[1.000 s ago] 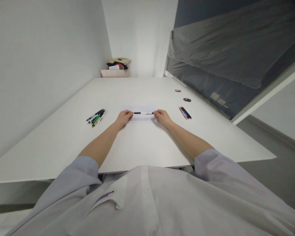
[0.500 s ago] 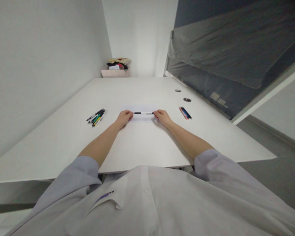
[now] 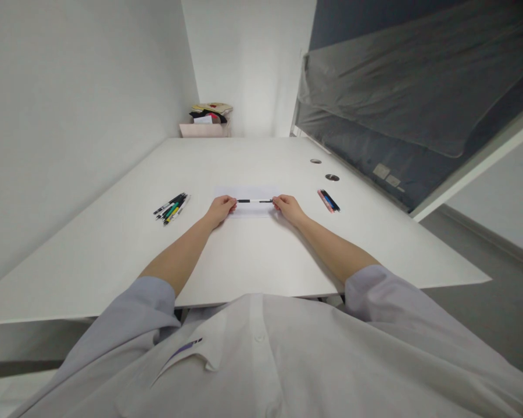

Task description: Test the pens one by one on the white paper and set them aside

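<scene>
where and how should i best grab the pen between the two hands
Probably by the bare middle of the pen, coming from above and pinching across its slim, straight barrel. It runs left to right over the paper, and both ends are taken: the left hand pinches the black end, the right hand the other.

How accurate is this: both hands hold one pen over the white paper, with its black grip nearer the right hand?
Not quite: the head view shows the black grip of the pen nearer the left hand, not the right hand. The rest stands.
</scene>
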The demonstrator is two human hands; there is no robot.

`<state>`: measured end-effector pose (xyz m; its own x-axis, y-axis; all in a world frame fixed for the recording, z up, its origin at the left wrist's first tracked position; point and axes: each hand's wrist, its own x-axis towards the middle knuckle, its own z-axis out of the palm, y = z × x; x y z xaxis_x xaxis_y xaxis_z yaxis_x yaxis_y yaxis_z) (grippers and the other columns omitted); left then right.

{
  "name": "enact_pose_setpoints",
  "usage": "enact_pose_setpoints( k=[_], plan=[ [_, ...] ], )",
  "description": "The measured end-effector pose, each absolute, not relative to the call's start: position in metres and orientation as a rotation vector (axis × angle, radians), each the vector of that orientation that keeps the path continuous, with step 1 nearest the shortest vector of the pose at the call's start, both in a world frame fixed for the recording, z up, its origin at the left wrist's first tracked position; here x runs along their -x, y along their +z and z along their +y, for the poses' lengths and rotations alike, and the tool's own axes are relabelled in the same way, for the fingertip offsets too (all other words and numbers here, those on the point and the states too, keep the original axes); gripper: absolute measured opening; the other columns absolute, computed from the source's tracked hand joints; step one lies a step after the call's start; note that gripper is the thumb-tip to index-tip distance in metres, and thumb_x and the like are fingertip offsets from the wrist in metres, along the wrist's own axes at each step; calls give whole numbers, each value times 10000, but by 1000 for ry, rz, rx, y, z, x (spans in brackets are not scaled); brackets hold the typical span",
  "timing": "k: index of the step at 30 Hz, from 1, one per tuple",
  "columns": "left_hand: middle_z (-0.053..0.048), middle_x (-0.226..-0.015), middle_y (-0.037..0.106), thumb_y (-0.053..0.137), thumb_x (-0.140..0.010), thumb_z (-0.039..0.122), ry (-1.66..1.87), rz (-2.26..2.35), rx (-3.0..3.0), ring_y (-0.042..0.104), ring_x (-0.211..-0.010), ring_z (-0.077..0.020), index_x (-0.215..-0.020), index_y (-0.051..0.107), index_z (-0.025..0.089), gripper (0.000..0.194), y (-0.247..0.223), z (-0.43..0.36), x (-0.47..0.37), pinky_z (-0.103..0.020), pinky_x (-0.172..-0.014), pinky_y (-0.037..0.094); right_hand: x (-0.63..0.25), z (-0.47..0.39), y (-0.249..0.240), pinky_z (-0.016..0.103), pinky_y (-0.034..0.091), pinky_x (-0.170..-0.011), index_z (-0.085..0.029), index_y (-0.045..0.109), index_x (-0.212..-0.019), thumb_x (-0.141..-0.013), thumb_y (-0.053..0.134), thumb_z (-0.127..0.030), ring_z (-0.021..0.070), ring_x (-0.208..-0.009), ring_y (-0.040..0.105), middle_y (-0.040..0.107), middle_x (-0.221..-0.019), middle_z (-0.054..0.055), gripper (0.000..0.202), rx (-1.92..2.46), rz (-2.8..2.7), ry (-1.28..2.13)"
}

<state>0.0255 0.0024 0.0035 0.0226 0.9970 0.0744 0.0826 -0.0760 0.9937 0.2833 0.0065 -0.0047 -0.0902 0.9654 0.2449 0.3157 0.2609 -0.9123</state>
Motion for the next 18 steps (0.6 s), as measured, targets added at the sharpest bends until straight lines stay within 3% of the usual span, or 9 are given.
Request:
enact_pose_setpoints(
  k=[18],
  plan=[
    [-9,-609,582,704,-809,271,1206,1225,-1339,493,-567,-105,-632,585,159,241,6,0,-27,-252,-612,424,-283,7,-6,290,357,-607,-206,560,-629,-801,577,-644,142,-582,442,522,-563,-7,471,1238,-1594,850]
  ],
)
